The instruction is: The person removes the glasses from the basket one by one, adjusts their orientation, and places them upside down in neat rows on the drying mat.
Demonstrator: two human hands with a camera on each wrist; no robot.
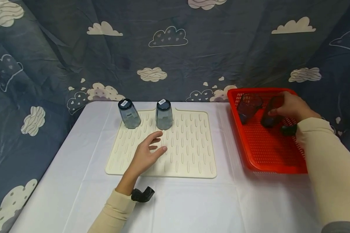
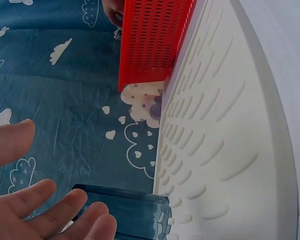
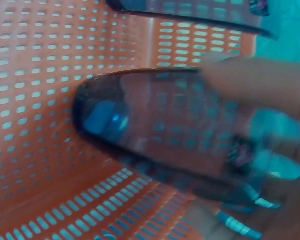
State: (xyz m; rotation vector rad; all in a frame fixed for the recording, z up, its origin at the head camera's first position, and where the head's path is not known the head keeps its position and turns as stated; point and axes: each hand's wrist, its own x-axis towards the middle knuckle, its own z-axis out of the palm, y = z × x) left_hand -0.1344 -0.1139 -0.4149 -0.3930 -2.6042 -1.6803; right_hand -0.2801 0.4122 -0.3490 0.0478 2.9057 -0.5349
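Inside the red basket (image 1: pixel 268 155), my right hand (image 1: pixel 293 105) grips a dark glass (image 1: pixel 269 118) near its rim, thumb on one side and fingers on the other. The right wrist view shows that glass (image 3: pixel 160 120) with its base toward the basket wall. Another glass (image 1: pixel 249 105) leans beside it. My left hand (image 1: pixel 145 155) hovers over the cream mat (image 1: pixel 189 161), fingers loosely bent and holding nothing. Two upside-down glasses stand beyond it: one (image 1: pixel 164 116) on the mat, the other (image 1: pixel 129 115) at the mat's back left corner. The left wrist view shows one glass (image 2: pixel 135 212) behind the fingertips.
A white cloth (image 1: pixel 198 207) covers the table. The basket stands at the right of the mat, with a gap of cloth between them. A dark blue curtain with cloud prints (image 1: pixel 175 61) hangs along the table's back edge.
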